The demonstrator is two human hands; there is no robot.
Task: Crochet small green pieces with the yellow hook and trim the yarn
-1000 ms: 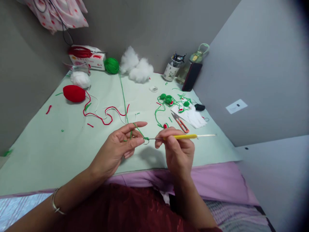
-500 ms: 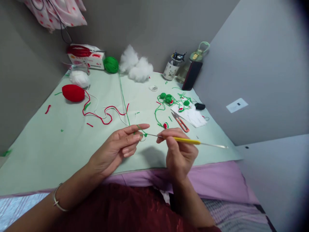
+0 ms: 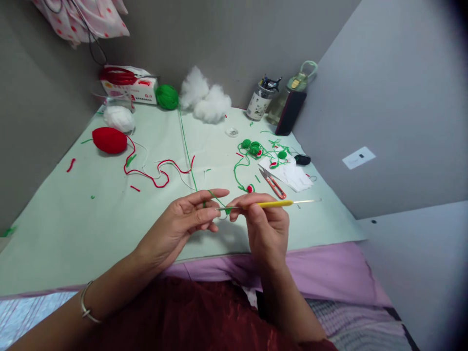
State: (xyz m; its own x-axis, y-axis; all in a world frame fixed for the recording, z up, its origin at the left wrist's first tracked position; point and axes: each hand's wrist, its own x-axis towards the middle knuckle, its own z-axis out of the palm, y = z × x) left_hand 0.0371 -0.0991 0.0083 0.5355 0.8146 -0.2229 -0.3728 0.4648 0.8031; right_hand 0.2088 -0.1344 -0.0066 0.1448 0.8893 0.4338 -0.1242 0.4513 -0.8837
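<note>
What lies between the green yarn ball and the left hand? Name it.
In the head view, a green strand reaching the left hand, plus parts of a red strand and white strand.

Dark phone (image 3: 291, 113) standing tilted before bottle (image 3: 299, 82) at back right of surface (image 3: 73, 219). Pen cup (image 3: 257, 104) just left. White printed box (image 3: 144, 92) at back left, red-handled tool (image 3: 119, 76) at its top. Spotted pink cloth (image 3: 87, 19) hanging above. Wall plate (image 3: 359, 158) on right wall.
</note>
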